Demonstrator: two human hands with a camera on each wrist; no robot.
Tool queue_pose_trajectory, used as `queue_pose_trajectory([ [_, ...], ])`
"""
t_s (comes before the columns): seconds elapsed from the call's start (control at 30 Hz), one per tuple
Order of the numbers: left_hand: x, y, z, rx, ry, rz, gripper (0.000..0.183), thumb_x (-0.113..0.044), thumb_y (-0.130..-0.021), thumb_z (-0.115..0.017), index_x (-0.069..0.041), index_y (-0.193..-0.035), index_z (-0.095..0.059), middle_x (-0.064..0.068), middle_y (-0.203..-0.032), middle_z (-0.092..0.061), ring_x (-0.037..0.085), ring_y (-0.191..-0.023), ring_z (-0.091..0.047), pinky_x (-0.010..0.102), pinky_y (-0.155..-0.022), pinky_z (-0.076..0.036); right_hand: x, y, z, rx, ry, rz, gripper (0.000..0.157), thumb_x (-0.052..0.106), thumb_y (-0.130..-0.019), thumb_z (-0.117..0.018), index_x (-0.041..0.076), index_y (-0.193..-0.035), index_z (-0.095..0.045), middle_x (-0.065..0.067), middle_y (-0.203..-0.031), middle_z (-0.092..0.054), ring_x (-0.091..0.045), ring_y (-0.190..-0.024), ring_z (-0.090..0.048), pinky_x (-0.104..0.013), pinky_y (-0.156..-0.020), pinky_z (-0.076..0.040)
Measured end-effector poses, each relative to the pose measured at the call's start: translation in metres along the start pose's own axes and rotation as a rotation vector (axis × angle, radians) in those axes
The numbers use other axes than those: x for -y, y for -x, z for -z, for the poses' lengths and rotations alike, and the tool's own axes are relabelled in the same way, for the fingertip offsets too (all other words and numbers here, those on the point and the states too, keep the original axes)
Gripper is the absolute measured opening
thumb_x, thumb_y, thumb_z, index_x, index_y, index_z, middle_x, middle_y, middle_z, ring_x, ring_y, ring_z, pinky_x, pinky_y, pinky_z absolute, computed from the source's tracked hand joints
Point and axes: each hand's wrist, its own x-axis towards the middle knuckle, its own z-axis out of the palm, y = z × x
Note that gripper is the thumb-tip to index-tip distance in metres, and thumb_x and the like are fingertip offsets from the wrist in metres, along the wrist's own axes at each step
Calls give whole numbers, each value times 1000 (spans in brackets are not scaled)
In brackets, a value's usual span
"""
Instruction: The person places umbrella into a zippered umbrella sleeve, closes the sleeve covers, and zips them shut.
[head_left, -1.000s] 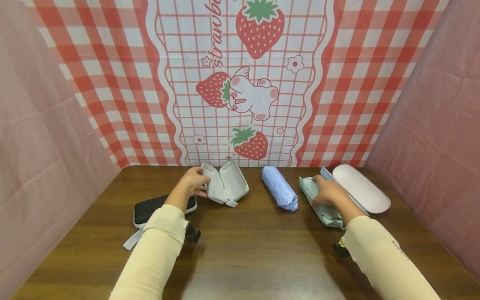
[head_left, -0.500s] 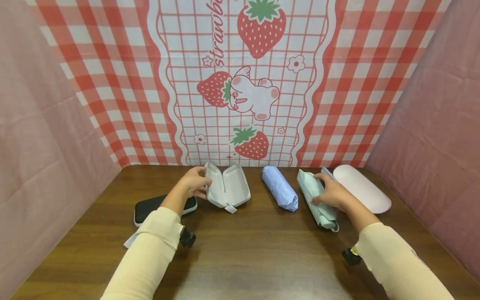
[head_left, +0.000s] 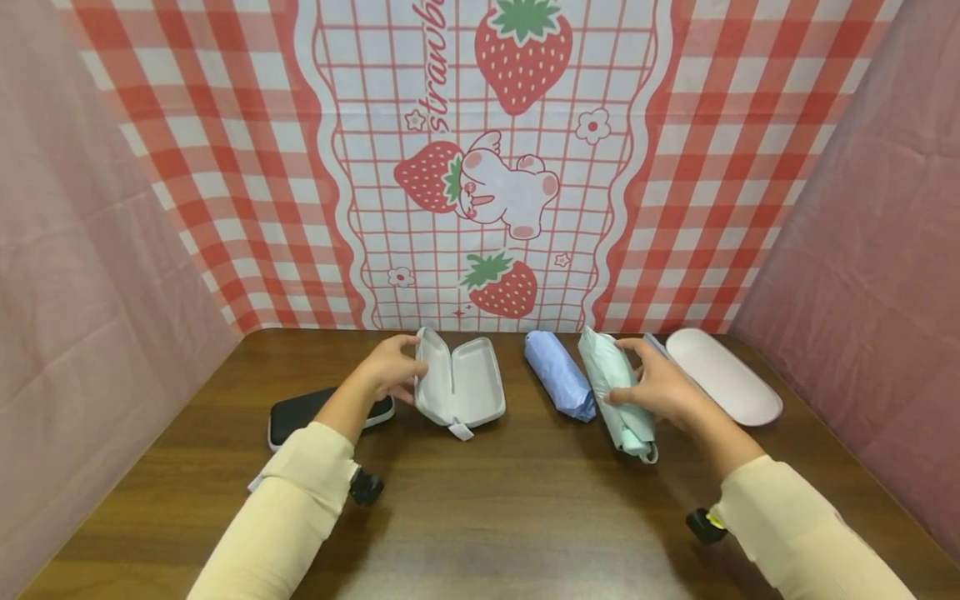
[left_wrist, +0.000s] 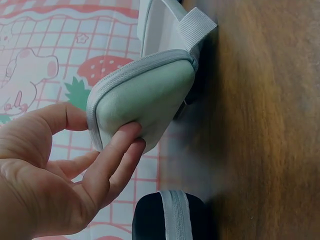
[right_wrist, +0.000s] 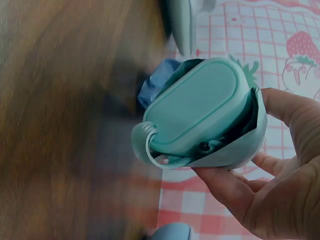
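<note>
My left hand (head_left: 390,368) pinches the left half of a spread-open zip case (head_left: 480,383), grey inside; in the left wrist view its outer shell (left_wrist: 145,95) is pale green with a grey zip edge. In my right hand (head_left: 660,387) is a mint-green folded umbrella (head_left: 603,358), gripped between thumb and fingers and tilted. The right wrist view shows its rounded handle end (right_wrist: 200,105) with a looped wrist cord (right_wrist: 142,142). Just left of it lies a blue folded umbrella (head_left: 558,375); whether the two touch I cannot tell.
A black zip case (head_left: 300,417) with a pale strap lies at the left, partly behind my left forearm. At the far right sits a long pale pink oblong shell (head_left: 723,375) beside a blue-grey strip. A strawberry-print cloth (head_left: 465,275) hangs behind the wooden table (head_left: 510,517).
My right hand has raised the mint-green umbrella and brought it left, close to the blue one. My left hand has shifted the zip case slightly to the right, and it stands wider apart.
</note>
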Motion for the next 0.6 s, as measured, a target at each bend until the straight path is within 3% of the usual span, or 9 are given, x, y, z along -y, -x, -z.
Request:
queue_pose_trajectory([
  [0.6, -5, 23, -14, 16, -118, -61, 64, 2, -84, -61, 5, -144, -38, 30, -130, -54, 35, -92, -67, 39, -59, -58, 28, 9, -30, 17, -39, 25, 91, 21, -74, -83, 14, -148, -31, -19, -92, -54, -24, -69, -57, -40, -46, -52],
])
